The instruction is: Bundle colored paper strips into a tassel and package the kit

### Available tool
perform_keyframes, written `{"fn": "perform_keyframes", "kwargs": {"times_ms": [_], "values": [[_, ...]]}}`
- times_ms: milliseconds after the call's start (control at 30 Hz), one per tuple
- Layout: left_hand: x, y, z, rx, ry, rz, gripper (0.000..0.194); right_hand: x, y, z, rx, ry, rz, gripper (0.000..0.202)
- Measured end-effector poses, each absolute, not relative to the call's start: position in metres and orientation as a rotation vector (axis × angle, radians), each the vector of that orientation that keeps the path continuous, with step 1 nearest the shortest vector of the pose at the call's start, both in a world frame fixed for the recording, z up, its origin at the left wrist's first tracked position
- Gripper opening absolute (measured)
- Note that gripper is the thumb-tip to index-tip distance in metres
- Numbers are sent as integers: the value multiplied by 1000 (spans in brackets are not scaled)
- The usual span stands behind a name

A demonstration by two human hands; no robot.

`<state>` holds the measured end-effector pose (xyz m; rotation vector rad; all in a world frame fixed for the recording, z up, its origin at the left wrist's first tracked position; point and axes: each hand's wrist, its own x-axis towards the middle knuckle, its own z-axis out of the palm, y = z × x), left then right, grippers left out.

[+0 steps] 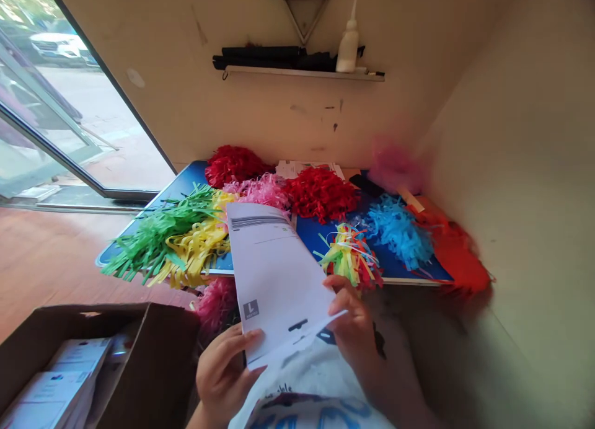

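Observation:
A folded white card [281, 268] with printed lines, a small grey square mark and a slotted hang hole is held over my lap, tilted. My left hand [224, 368] pinches its lower left corner between thumb and fingers. With my right hand [352, 317] I grip the right edge, where one layer stands apart from the other. Just beyond the card lie yellow paper strips [198, 246] and a pink shredded bundle [263, 190]. A multicoloured strip bundle [351, 252] tied with white string lies past my right hand.
On the blue table [307, 225] are green strips [162, 230], red bundles [323, 193], a blue bundle [400, 230] and orange material [460, 249]. A cardboard box [158, 354] with white cards stands at lower left. A wall shelf [297, 74] holds a white bottle [348, 46].

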<state>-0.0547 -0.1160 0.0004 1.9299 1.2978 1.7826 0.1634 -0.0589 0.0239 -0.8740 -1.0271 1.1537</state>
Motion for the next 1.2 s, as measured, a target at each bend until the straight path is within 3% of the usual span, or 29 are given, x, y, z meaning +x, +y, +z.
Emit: {"fn": "perform_keyframes", "kwargs": {"times_ms": [100, 233, 533, 1200], "values": [[-45, -116, -13, 1796, 1336, 1815, 27, 148, -61, 8, -807, -891, 1263, 36], [-36, -114, -26, 1807, 1394, 1847, 31, 133, -65, 3, -795, -737, 1453, 53], [-20, -115, -35, 1671, 1497, 1923, 22, 123, -67, 17, -812, -594, 1393, 84], [-15, -108, -23, 2173, 1415, 1859, 29, 123, -60, 22, -866, -569, 1401, 81]]}}
